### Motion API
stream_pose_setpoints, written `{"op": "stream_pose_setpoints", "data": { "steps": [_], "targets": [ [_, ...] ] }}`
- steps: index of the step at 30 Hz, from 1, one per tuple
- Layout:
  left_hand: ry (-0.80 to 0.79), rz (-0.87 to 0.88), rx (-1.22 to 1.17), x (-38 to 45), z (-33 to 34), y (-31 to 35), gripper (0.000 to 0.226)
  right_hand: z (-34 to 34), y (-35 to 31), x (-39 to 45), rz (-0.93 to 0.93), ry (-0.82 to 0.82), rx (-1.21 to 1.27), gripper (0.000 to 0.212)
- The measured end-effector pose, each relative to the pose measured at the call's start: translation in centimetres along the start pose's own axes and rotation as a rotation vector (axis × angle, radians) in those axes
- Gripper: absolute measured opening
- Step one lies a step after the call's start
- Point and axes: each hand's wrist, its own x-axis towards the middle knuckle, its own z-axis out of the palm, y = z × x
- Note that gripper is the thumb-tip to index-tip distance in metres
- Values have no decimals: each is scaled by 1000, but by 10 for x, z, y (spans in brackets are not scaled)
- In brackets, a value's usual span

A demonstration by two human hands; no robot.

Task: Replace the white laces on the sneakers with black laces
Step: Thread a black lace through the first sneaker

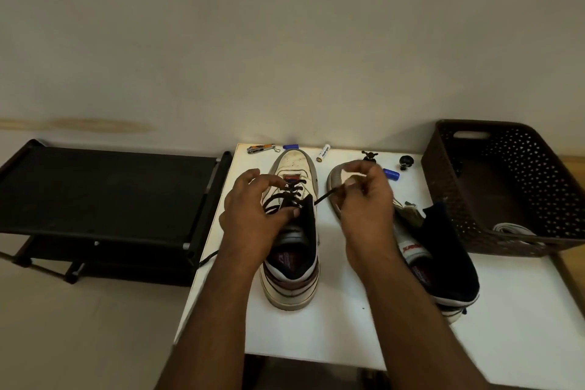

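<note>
Head view, I see the black lace (pixel 324 197) running taut, up-right from the left sneaker (pixel 292 231) on the table (pixel 332 336) – right hand (pixel 364 196) pinching its end, left hand (pixel 253 215) gripping the eyelet area w/ curled fingers – right hand's nearer for the pull.

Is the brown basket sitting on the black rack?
No, the brown basket stands on the white table, at the far side from the black rack.

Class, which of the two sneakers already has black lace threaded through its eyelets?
The left sneaker, standing upright; black lace crosses its eyelets. The right sneaker shows none.
</note>
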Motion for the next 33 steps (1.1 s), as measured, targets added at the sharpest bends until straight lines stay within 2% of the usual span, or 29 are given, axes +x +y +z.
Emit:
{"op": "stream_pose_setpoints", "data": {
  "steps": [3, 5, 6, 9, 10, 13, 16, 18, 19, 22, 24, 26, 28, 30, 33],
  "targets": [
    [30, 13, -20, 1, 1, -2, 47, -8, -23, 4, -122, 24, 356, 31],
    [33, 13, -58, 0, 3, -2, 49, -17, -28, 6, -133, -48, 332, 29],
    [24, 13, -82, -1, 3, -2, 49, -20, -27, 6, -133, -112, 196, 28],
    [14, 14, -126, -3, 3, 0, 51, -21, -12, 5, -186, -338, -496, 17],
    [21, 15, -126, -3, 3, -1, 52, -20, -6, 4, -169, -388, -650, 19],
    [23, 21, -131, -2, 4, 0, 52, -14, 1, 0, -92, -483, -847, 28],
    [29, 15, -121, -1, 4, -2, 53, -12, 0, 0, -84, -412, -852, 31],
    [22, -15, -134, -1, 3, -2, 50, -9, -4, -3, -124, -285, -726, 26],
    [6, -28, -149, -2, 2, -2, 48, -8, -9, -4, -144, -198, -563, 25],
    [-54, -56, -242, -4, 1, -1, 46, -8, -44, -10, -244, -24, 143, 24],
    [-48, -82, -254, -4, 2, -1, 50, -15, -63, -10, -359, -78, 469, 19],
    [-18, -110, -244, -3, 0, -3, 58, -17, -60, -7, -312, -180, 546, 20],
    [31, -70, -204, -3, -2, -3, 57, -14, -38, -6, -97, -175, 272, 25],
    [110, -62, -184, -3, -5, -1, 41, -10, -12, -8, 83, -156, -115, 25],
    [184, -191, -128, -2, -9, -7, 21, -5, 6, -12, 140, -234, -414, 17]
  ]
}}
